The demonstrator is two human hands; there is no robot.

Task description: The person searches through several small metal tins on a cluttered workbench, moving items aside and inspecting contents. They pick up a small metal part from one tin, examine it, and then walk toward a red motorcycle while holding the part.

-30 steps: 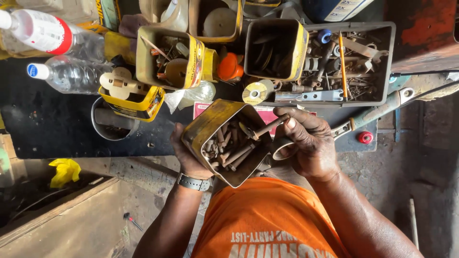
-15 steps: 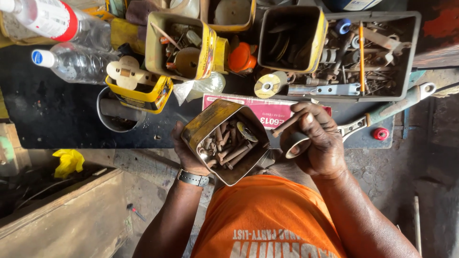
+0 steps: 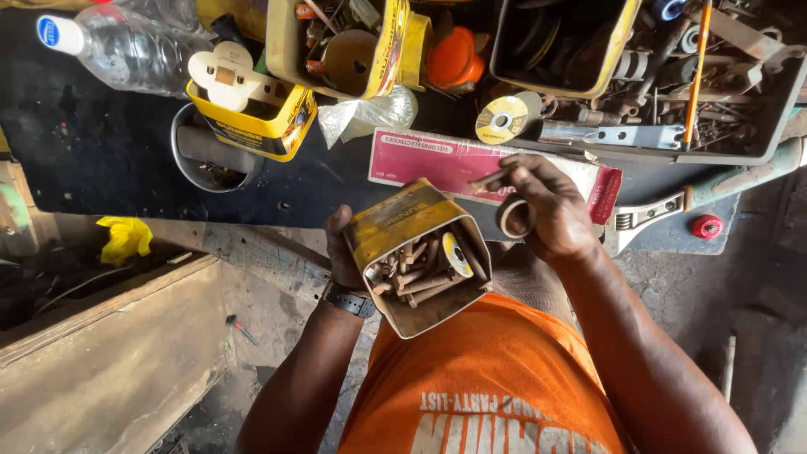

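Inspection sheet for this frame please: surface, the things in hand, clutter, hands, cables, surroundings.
Surface: dark workbench top, worn and crowded along its far side.
Things in hand: yellow tin, tilted, holding rusty bolts and a small disc; small ring; thin rod.
Clutter: plastic bottle, open yellow boxes of parts, pink carton, grinding disc, adjustable wrench, grey parts tray, red cap.
Hands: left hand grips the tin from the side; right hand holds the ring, its fingers pinching the rod.
Cables: nothing seen.
Surroundings: concrete ledge, yellow scrap, dusty floor.
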